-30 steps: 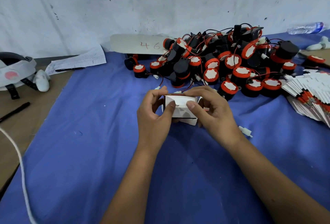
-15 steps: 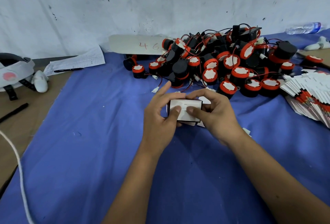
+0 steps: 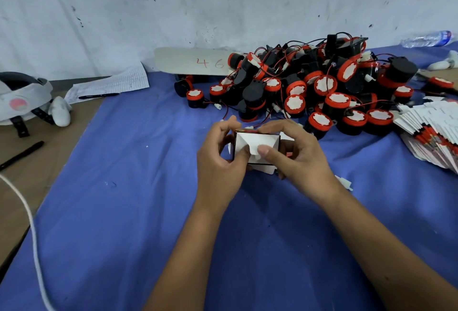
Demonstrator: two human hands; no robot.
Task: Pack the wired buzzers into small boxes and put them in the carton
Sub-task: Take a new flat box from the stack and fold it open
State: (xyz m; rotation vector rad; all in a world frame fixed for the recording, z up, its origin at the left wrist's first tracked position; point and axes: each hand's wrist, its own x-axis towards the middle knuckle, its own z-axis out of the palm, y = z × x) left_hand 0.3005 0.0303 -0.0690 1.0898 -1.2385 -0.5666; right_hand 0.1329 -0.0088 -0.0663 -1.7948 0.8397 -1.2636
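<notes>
A: What's the surface like?

B: A blue cloth (image 3: 124,199) covers most of a brown table (image 3: 37,179), which shows bare at 9 o'clock. A scuffed white wall (image 3: 223,0) runs across the back.

A: And the task's things?

B: The box (image 3: 256,147) is at the centre, lifted just above the cloth. The left hand (image 3: 220,159) grips its left side, thumb on the white flap. The right hand (image 3: 297,157) curls round the right side, thumb pressing the same flap — both hands hold it firmly. The buzzers (image 3: 309,85) lie heaped at 1 o'clock, red wires tangled through them. Flat boxes (image 3: 431,132) are fanned out at 3 o'clock.

A: Anything else around?

B: A white headset (image 3: 22,98) at 9 o'clock, a pen (image 3: 21,155) below it, a sheet (image 3: 111,85) with a second pen on it at 10 o'clock. A card (image 3: 190,61) marked "46" leans on the wall at 12. A bottle (image 3: 426,39) lies at 2 o'clock, and a white cord (image 3: 32,231) crosses the lower left.

A: What can't you make out?

B: Whether a buzzer is inside the box — only a red wire shows at its top edge. The fingers behind the box are hidden. No carton is in view. The flat boxes and headset are cut off by the frame.
</notes>
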